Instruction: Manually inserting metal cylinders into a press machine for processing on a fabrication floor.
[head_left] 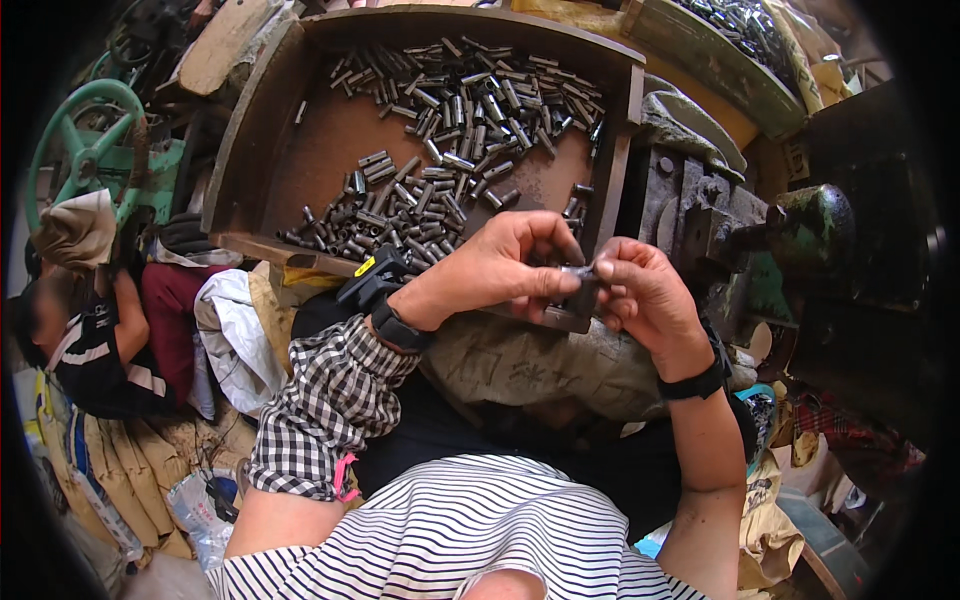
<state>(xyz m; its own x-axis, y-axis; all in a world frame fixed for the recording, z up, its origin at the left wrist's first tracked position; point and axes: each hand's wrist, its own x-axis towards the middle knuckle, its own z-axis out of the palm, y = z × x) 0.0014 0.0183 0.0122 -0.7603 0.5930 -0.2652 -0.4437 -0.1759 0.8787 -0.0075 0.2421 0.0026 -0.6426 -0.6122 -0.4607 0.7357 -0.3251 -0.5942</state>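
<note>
Small metal piece, one: pinched in left hand and right hand, above near right corner of tray. Presumably light, stiff, slick; best held by ends.

Lettering on cloth, garment and panel

A grey-beige cloth below the near edge of the wooden tray, toward its near right corner, bears large dark characters. At that near edge, a black wrist device carries a small yellow label, its print too small to read. Well left, a co-worker's dark garment shows white lettering. Well beyond the tray's right edge, a pale panel has dark letters, partly hidden.
</note>
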